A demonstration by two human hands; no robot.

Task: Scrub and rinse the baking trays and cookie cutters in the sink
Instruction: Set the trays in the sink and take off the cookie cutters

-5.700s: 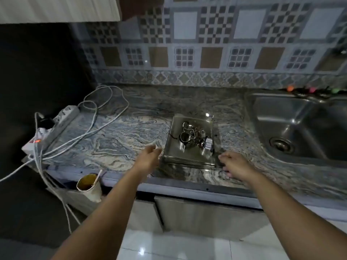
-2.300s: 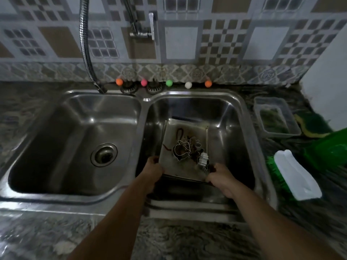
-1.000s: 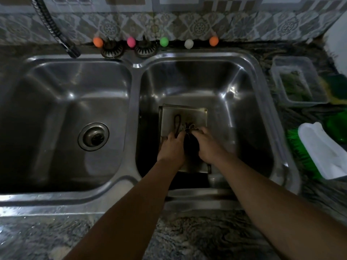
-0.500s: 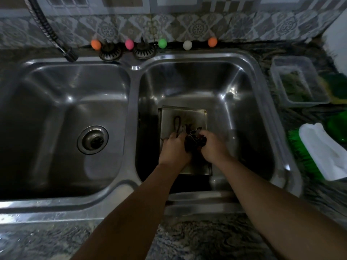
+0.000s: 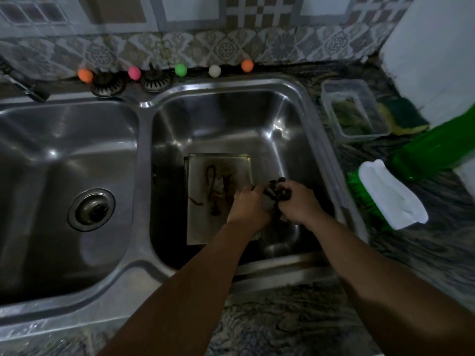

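a stained, rectangular metal baking tray is seen lying flat on the floor of the right basin of the double stainless steel sink. a dark cluster of metal cookie cutters is held just past the tray's right edge, gripped by the curled fingers of the right hand, while the left hand is laid over the tray's right side with its fingers reaching to the cutters. right of the sink, a white-backed brush with green bristles and a clear plastic tub are set on the counter.

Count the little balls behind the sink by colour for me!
Orange balls: 2
Pink ball: 1
Green ball: 1
White ball: 1
Total: 5
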